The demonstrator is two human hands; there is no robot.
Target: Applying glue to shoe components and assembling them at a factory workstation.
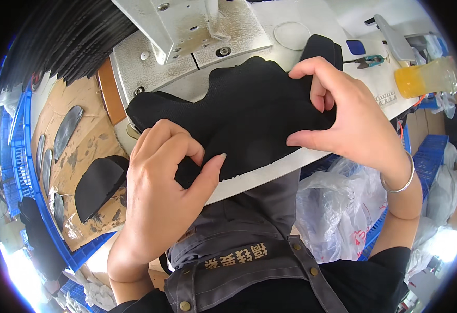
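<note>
A black fabric piece (254,112) with a wavy, lobed far edge lies across the bed of a pale metal machine (150,62). At its near left side, my left hand (163,156) is curled over the fabric, thumb and forefinger close together with black cloth between them. My right hand (348,107) is at the right end, thumb and forefinger wide apart on the cloth and the other fingers bent. Behind the right hand stands a black block-like piece (319,47); how it relates to the fabric is hidden.
On the left, a cardboard sheet (90,120) carries a black half-round piece (100,185) and several dark oval pieces. Thread snips (370,61) and a jar of yellow liquid (421,78) are at the right. Clear plastic bags (338,208) fill the space beside my lap.
</note>
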